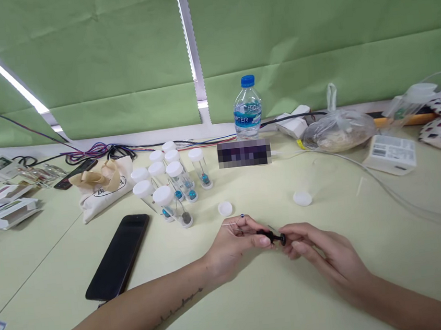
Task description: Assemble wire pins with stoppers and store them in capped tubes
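Note:
My left hand [239,244] is closed around a small black piece [277,237] with a narrow stem and a round disc end that points right. A fine white thread and a small dark blue bead [242,215] show at the fingers of the same hand. Close to the disc end is my right hand [324,251], its fingers bent together; what they pinch, if anything, is hidden. Beyond the hands lie two loose white caps, one on the left [225,208] and one on the right [302,198].
Several clear tubes with white caps [163,195] stand at centre left, with blue or grey pieces inside. A black phone [118,257], a cloth bag [107,190], a water bottle [247,112], a tied plastic bag [338,129] and a white box [390,153] surround the work spot.

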Available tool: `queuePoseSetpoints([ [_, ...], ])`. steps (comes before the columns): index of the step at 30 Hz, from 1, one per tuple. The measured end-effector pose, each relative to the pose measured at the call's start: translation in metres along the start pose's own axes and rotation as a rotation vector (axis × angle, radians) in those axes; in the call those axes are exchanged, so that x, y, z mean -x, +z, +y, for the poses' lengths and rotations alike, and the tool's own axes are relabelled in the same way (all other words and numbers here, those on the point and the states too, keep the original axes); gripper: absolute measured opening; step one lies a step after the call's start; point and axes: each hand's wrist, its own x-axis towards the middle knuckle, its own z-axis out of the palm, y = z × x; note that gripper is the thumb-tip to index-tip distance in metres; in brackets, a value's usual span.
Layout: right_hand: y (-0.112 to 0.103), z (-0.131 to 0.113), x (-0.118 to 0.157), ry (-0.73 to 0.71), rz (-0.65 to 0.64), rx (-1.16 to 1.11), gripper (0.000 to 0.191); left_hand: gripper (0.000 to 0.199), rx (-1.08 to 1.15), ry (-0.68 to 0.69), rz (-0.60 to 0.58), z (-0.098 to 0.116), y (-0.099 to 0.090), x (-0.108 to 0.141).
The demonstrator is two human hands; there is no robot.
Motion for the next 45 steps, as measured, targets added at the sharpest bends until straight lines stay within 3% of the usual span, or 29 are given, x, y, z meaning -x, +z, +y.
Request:
queuePoseSetpoints([
  [45,-0.0008,-0.0016,0.0019,0.004,0.008,-0.103,0.028,0.02,-0.001,0.006,0.004,-0.0026,-0.0005,-0.0005],
])
